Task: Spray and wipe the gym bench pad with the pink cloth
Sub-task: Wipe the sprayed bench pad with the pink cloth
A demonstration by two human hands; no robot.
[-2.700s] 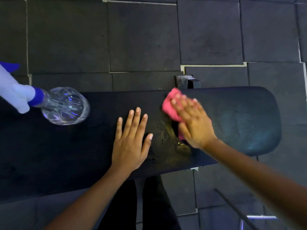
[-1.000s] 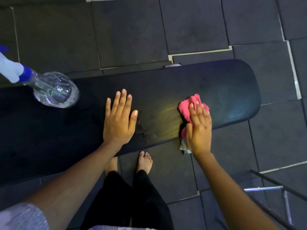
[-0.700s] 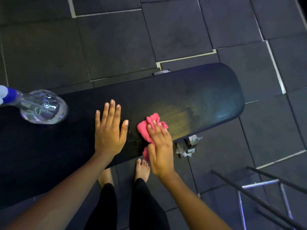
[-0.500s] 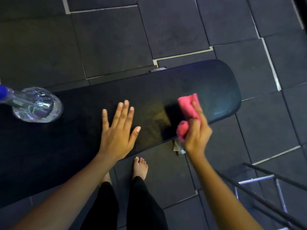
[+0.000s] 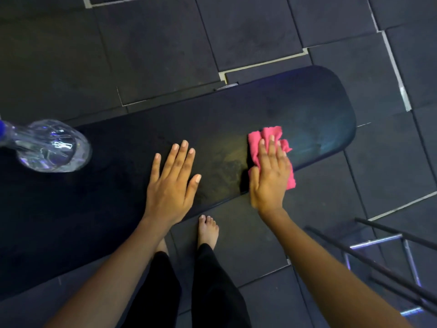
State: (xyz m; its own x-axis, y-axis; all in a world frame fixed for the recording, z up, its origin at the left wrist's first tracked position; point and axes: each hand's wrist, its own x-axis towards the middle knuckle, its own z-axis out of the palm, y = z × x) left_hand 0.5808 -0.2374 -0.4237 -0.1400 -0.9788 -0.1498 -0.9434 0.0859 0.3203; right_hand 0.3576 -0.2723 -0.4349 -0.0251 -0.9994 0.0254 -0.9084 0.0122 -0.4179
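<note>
Back down on the bench pad (image 5: 307, 110) right of centre, my right hand (image 5: 269, 176) presses the pink cloth (image 5: 267, 133) flat-fingered — left hand (image 5: 172, 185) splayed flat — so I judge spraying done, wiping midway.

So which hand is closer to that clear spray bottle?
Left. The left hand lies flat on the bench pad, apart from the spray bottle; the right hand presses the pink cloth farther along, beyond the left.

pad (image 5: 307, 110) R end free | spray bottle (image 5: 52, 147) blocks L
</note>
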